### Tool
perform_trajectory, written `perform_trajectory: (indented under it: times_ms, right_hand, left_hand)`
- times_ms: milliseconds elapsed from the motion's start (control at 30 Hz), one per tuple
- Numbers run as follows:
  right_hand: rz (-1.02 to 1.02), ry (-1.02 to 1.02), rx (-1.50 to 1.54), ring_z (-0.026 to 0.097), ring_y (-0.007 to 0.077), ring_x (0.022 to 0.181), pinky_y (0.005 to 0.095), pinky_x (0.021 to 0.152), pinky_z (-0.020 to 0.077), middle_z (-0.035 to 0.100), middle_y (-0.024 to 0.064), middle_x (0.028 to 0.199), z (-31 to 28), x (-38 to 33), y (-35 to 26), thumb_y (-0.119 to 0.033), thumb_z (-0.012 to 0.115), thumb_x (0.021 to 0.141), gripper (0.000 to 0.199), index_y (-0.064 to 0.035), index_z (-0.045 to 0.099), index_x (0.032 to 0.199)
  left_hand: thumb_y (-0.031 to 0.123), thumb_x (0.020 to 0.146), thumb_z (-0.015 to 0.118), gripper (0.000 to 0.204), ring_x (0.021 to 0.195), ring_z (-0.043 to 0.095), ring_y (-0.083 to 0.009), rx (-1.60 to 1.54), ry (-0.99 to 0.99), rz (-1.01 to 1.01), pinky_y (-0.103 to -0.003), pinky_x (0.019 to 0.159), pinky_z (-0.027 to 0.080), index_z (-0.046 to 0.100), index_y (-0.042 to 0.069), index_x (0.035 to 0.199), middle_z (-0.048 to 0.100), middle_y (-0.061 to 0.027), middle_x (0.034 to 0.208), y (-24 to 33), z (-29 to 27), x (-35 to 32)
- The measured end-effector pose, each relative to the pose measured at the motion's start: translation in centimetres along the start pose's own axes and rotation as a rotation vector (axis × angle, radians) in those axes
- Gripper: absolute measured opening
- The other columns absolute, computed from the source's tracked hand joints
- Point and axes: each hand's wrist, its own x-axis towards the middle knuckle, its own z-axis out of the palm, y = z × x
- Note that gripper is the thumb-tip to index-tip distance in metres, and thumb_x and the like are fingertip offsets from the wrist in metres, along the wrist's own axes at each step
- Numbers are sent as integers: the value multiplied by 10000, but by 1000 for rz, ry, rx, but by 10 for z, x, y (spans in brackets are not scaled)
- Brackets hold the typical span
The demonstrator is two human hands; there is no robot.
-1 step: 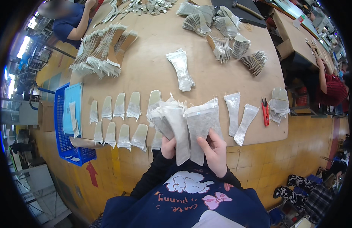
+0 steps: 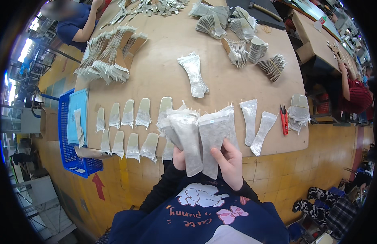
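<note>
My left hand (image 2: 179,159) grips a fanned stack of pale grey fabric pieces (image 2: 186,136), wide at the frayed top and narrowing toward a rounded lower end. Close beside it, my right hand (image 2: 230,164) pinches similar grey pieces (image 2: 215,130), with the thumb in front and a small light-blue mark near the top edge. The left fingers are mostly behind the stack. Both bundles are held upright over the table's near edge. To the right of them lie two single grey pieces (image 2: 248,122) and red-handled thread snips (image 2: 284,120).
Two rows of small grey-and-tan pieces (image 2: 132,146) lie at the left on the brown table (image 2: 156,65). A blue basket (image 2: 68,160) stands beyond its left edge. Ahead are a loose pile (image 2: 193,75) and several fanned bundles (image 2: 111,53). A co-worker (image 2: 76,26) is at far left.
The stack in my left hand has shifted slightly, its front piece tilting a little to the left. My right hand has hardly moved.
</note>
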Motion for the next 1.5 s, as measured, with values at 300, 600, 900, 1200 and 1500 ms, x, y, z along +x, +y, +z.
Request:
perform_trajectory:
  times_ms: [300, 600, 900, 1200, 1500]
  right_hand:
    - [-41, 54, -293, 542, 298, 1147, 367, 988, 413, 502, 193, 1289, 3, 0, 11, -130, 570, 977, 322, 63, 553, 1235]
    - [-175, -139, -395, 530, 262, 1155, 361, 967, 439, 469, 150, 1233, 3, -13, -5, -100, 686, 900, 231, 34, 648, 1085]
    - [-259, -104, -690, 646, 274, 882, 334, 730, 526, 517, 127, 1180, 24, -16, -5, -15, 783, 786, 279, 34, 648, 1025]
    - [-665, 341, -1034, 647, 356, 824, 429, 710, 491, 648, 210, 956, -21, 73, -71, -14, 597, 915, 407, 36, 506, 1309]
    - [-358, 380, -1696, 638, 379, 903, 433, 784, 506, 619, 248, 948, -44, 217, 18, -22, 547, 868, 605, 82, 356, 1432]
  left_hand:
    - [135, 844, 756, 476, 1025, 616, -167, 195, 101, 22, -334, 871, 512, 569, -11, 1258, 625, -89, 1201, -4, 17, 11]
    - [195, 920, 683, 492, 944, 631, -179, -205, -30, -213, -333, 785, 536, 494, 18, 1339, 620, -86, 1153, -3, 19, 15]
    - [102, 927, 666, 328, 960, 649, -195, -132, 320, 172, -315, 832, 522, 591, -26, 1219, 661, -124, 1095, 13, 42, 25]
    - [30, 892, 617, 358, 1004, 653, -248, -49, 403, 279, -376, 879, 521, 538, -54, 1230, 657, -165, 1093, 49, 29, 19]
    - [107, 885, 601, 444, 1052, 621, -280, -77, 277, 221, -402, 913, 507, 482, -39, 1287, 619, -171, 1132, 57, 21, 7]
